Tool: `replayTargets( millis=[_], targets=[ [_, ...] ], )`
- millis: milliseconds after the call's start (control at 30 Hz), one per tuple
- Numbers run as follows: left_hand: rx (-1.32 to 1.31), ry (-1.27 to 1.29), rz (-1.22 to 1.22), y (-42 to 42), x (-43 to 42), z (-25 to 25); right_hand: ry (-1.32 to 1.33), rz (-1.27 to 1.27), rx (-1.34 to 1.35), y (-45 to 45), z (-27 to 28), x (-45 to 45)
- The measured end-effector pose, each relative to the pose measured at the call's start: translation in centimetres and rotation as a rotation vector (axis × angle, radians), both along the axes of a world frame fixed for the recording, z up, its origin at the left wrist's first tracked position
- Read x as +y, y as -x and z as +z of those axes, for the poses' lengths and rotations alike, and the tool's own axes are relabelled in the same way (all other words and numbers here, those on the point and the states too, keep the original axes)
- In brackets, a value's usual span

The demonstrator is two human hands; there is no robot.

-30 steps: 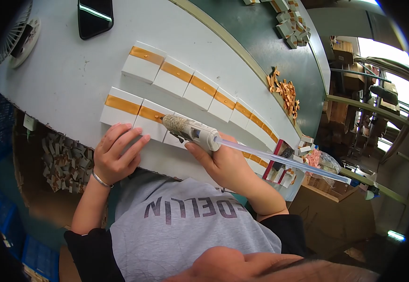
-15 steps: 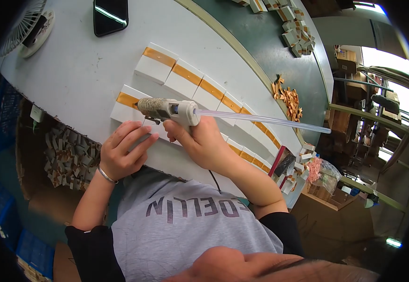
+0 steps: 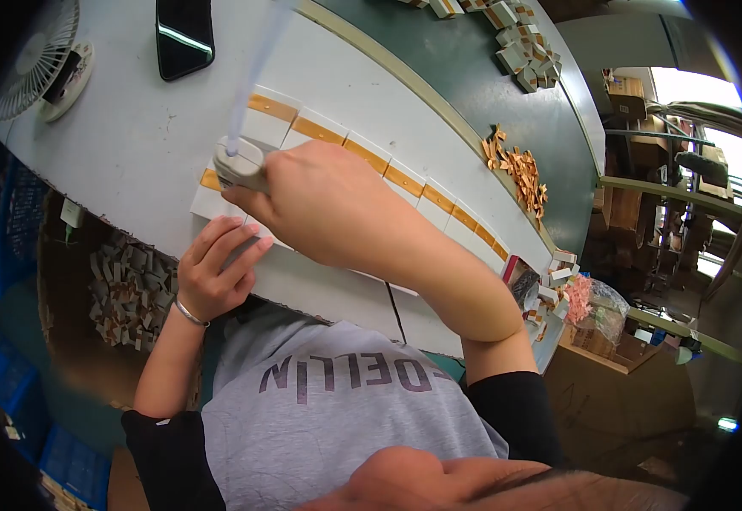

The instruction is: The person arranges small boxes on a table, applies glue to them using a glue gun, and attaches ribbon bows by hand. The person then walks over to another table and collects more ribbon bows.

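Note:
My right hand (image 3: 316, 196) is wrapped round a white glue gun (image 3: 238, 160). The gun is tipped nose-down, and a long clear glue stick (image 3: 256, 81) rises from its back end. Below it is the leftmost white box (image 3: 207, 203) of the near row, with a gold strip (image 3: 209, 179) across it. The nozzle is hidden behind the gun's body and my hand. My left hand (image 3: 216, 268) is at the front of that box, fingers bent and slightly apart, fingertips at its edge. Behind lies a second row of white boxes (image 3: 271, 129) with gold strips.
A black phone (image 3: 185, 38) and a small fan (image 3: 43, 64) are at the table's far left. Gold scraps (image 3: 520, 170) and stacked small boxes (image 3: 524, 47) lie on the green surface beyond. A carton (image 3: 128, 289) of small pieces stands below the table's left side. A black cord (image 3: 395, 311) crosses the front edge.
My right hand has moved left and turned the glue gun from lying level to nose-down, so the glue stick swings from pointing right to pointing up. My left hand stays nearly in place.

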State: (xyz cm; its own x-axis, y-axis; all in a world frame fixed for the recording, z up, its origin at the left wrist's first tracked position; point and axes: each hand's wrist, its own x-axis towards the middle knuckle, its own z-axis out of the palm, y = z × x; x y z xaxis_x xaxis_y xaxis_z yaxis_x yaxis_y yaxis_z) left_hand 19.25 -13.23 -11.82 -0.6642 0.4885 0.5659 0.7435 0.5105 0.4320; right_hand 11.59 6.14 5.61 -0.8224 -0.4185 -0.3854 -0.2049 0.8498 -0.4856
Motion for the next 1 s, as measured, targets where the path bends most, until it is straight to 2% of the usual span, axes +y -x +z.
replayTargets(
  millis=[100, 200, 300, 367, 467, 567, 700, 767, 867, 1000],
  targets=[
    [0.022, 0.014, 0.005, 0.0, 0.2, 0.4, -0.019, 0.086, 0.094, 0.9, -0.3, 0.0],
    [0.048, 0.054, 0.007, -0.2, 0.1, 0.1, 0.016, 0.068, -0.125, 1.4, 2.1, 1.6],
    [0.113, 0.056, 0.017, -0.7, 0.0, -0.4, 0.508, -0.220, -0.214, -1.8, 2.5, 6.6],
    [0.167, 0.048, 0.025, -1.4, 0.1, -0.8, 0.859, -0.358, -0.072, -5.9, -0.7, 11.5],
    [0.217, 0.006, -0.060, -2.8, 1.4, -0.8, 1.058, -0.794, 0.142, -14.0, -1.1, 17.3],
    [0.216, -0.052, -0.194, -4.3, 4.1, -0.3, 1.097, -1.186, 0.300, -22.5, -2.1, 22.5],
    [0.201, -0.113, -0.498, -5.3, 9.5, 1.6, 0.779, -1.617, 0.620, -33.4, -3.3, 29.7],
    [0.198, -0.111, -0.619, -5.4, 11.5, 2.5, 0.678, -1.762, 0.666, -37.5, -4.6, 33.1],
    [0.203, -0.086, -0.727, -5.2, 14.7, 3.7, 0.416, -1.869, 0.552, -40.7, -7.2, 36.2],
    [0.184, -0.048, -0.739, -5.6, 16.5, 4.3, 0.491, -1.832, 0.449, -40.2, -10.5, 39.0]
  ],
)
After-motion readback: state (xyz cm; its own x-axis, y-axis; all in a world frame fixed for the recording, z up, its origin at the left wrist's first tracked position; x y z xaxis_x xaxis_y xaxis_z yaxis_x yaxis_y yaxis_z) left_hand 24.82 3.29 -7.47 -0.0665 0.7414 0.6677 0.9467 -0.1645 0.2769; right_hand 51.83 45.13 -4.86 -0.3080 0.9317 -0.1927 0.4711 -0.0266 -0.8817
